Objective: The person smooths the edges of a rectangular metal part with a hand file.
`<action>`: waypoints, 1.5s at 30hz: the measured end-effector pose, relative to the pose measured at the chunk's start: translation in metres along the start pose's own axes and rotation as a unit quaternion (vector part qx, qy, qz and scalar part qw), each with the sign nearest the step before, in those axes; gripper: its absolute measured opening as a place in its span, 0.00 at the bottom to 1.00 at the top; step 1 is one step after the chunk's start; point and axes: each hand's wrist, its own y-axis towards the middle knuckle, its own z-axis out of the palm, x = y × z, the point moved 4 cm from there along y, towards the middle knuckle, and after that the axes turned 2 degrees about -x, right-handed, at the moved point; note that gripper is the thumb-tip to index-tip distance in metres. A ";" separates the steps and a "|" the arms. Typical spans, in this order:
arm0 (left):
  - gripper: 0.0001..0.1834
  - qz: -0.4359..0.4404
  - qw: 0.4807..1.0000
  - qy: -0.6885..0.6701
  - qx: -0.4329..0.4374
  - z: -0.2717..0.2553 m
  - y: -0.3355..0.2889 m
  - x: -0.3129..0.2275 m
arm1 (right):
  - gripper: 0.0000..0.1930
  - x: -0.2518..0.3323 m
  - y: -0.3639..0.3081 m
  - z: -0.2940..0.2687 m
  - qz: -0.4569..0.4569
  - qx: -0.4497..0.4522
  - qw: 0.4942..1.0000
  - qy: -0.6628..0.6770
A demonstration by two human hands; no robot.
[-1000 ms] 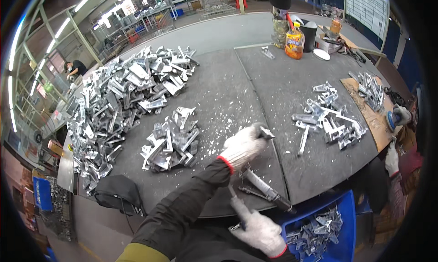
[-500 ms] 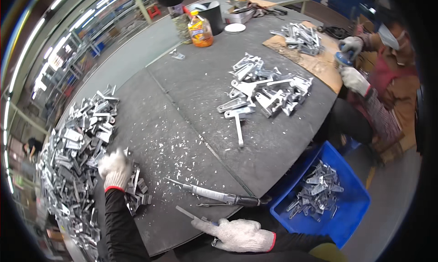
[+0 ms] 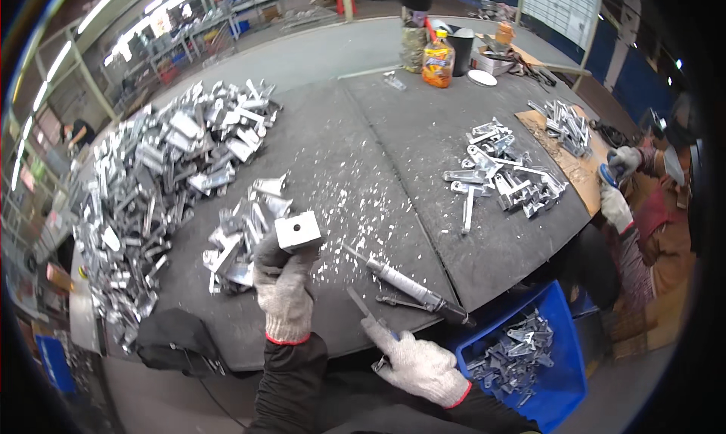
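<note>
One metal part (image 3: 298, 232) is showing its holed face in the left hand (image 3: 286, 294), whose fingers are curling around it above the table (image 3: 310, 143), inward of the near edge and near the small heap (image 3: 227, 249). The right hand (image 3: 423, 367), just off that edge, is wrapping loosely bent fingers around a narrow flat tool (image 3: 358, 301), forefinger pointing along it. Keeping the left fingertips behind the holed face, clear of the tool's tip, is looking like the safer grip; how firmly either is pressing, I cannot tell.
</note>
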 end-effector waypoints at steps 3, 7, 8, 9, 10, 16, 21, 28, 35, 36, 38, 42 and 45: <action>0.23 -0.100 0.993 -0.002 -0.060 0.006 -0.037 -0.007 | 0.44 0.001 0.003 0.000 0.021 -0.005 1.000 -0.009; 0.26 -0.162 0.986 -0.001 -0.042 -0.025 -0.081 0.013 | 0.43 0.006 0.009 0.002 0.076 0.006 0.997 -0.003; 0.27 -0.178 0.983 -0.002 -0.045 -0.027 -0.089 0.015 | 0.44 0.005 0.009 0.003 0.079 -0.003 0.997 -0.001; 0.27 -0.194 0.980 -0.003 -0.047 -0.029 -0.097 0.017 | 0.44 0.007 0.009 0.003 0.087 -0.003 0.996 -0.003; 0.27 -0.201 0.978 -0.005 -0.051 -0.030 -0.102 0.018 | 0.44 0.007 0.011 0.005 0.086 -0.006 0.996 0.000; 0.45 -0.203 0.976 0.081 -0.019 -0.024 -0.116 0.018 | 0.43 0.008 0.010 0.008 0.093 -0.015 0.996 0.003; 0.38 -0.131 0.974 0.186 0.005 -0.017 -0.101 0.005 | 0.43 0.005 0.010 0.011 0.067 -0.018 0.998 0.004; 0.21 -0.244 0.945 0.195 0.100 -0.017 -0.099 0.005 | 0.42 0.002 0.010 0.009 0.058 -0.007 0.998 0.014; 0.17 -0.228 0.947 0.169 0.149 -0.008 -0.112 0.015 | 0.53 -0.013 0.012 0.007 -0.107 -0.139 0.960 0.219; 0.17 -0.232 0.947 0.168 0.146 -0.007 -0.111 0.014 | 0.56 -0.019 0.000 0.006 -0.037 -0.110 0.964 0.239; 0.18 -0.207 0.932 0.235 0.182 -0.006 -0.112 0.014 | 0.55 -0.016 -0.021 -0.004 0.019 -0.074 0.947 0.313; 0.18 -0.257 0.928 0.209 0.167 -0.012 -0.111 0.012 | 0.49 -0.016 -0.055 -0.003 -0.112 -0.134 0.950 0.260; 0.15 -0.193 0.918 0.293 0.188 -0.013 -0.107 0.013 | 0.50 -0.006 -0.071 0.000 -0.067 -0.054 0.985 0.151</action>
